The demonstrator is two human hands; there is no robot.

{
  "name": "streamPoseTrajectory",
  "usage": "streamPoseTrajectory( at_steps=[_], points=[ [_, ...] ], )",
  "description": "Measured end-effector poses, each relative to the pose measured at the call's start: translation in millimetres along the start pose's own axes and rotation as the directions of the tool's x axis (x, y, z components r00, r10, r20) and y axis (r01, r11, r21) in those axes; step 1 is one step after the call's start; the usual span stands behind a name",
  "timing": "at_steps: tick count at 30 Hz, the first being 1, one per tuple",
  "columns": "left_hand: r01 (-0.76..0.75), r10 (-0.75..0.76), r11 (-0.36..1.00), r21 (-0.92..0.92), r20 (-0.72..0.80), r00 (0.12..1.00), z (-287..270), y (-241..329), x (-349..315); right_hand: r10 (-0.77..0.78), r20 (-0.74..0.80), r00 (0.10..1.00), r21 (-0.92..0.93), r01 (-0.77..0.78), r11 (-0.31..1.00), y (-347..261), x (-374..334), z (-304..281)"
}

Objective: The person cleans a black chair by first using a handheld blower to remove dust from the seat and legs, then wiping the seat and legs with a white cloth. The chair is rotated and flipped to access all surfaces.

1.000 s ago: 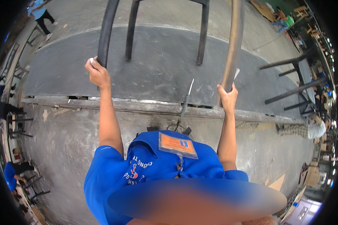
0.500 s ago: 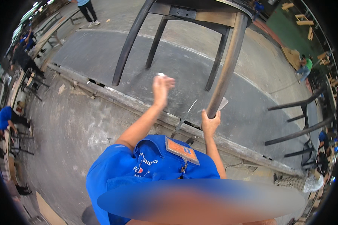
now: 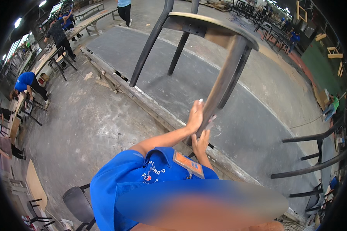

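A dark wooden chair (image 3: 204, 23) is tilted over the grey platform, its curved seat edge high up and one brownish leg (image 3: 223, 81) slanting down toward me. My left hand (image 3: 196, 117) is closed round that leg near its lower part, thumb on the near side and fingertips on the far side. A small white patch shows at the thumb tip; I cannot tell what it is. Below it, my right hand (image 3: 201, 143) grips the bottom end of the same leg. Something pale shows by the fingers behind the leg, too hidden to name.
Under the chair lies a long grey platform (image 3: 258, 127) with a worn edge. More dark chairs (image 3: 312, 165) lie at its right end. A dark seat (image 3: 78, 202) stands close behind my left side. People work at benches (image 3: 89, 24) on the left; one person (image 3: 330, 107) is at the far right.
My left hand, raised apart from the chair before, now wraps the leg. The held leg end has shifted left with my right hand. The view has turned somewhat.
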State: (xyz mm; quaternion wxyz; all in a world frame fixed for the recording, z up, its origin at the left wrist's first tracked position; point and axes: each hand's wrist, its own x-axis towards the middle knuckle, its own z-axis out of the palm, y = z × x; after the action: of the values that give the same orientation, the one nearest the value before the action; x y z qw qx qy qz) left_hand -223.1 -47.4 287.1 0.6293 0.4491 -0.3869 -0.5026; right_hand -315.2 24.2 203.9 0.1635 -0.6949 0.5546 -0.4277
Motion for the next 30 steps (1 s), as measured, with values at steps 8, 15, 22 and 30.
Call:
streamPoseTrajectory(
  at_steps=[8,15,22,30],
  points=[
    [-0.113,0.191,0.964,0.239,-0.334,0.923,-161.7,27.8,-57.9,0.269,-0.177,0.947,-0.079,-0.286,0.955,97.1,114.4,-39.7],
    [-0.122,0.091,0.992,-0.035,-0.475,0.875,-194.6,47.6,-75.3,0.368,0.095,0.925,0.384,-0.375,0.844,77.2,242.5,1.6],
    [-0.153,0.146,0.988,0.034,-0.562,0.814,-218.6,70.2,-54.7,0.368,-0.114,0.923,0.450,-0.282,0.847,56.0,213.4,-7.4],
    [-0.104,0.118,0.993,0.065,-0.292,0.949,-210.0,78.7,17.4,0.442,-0.427,0.789,0.246,-0.369,0.896,15.5,140.0,-110.6]
  ],
)
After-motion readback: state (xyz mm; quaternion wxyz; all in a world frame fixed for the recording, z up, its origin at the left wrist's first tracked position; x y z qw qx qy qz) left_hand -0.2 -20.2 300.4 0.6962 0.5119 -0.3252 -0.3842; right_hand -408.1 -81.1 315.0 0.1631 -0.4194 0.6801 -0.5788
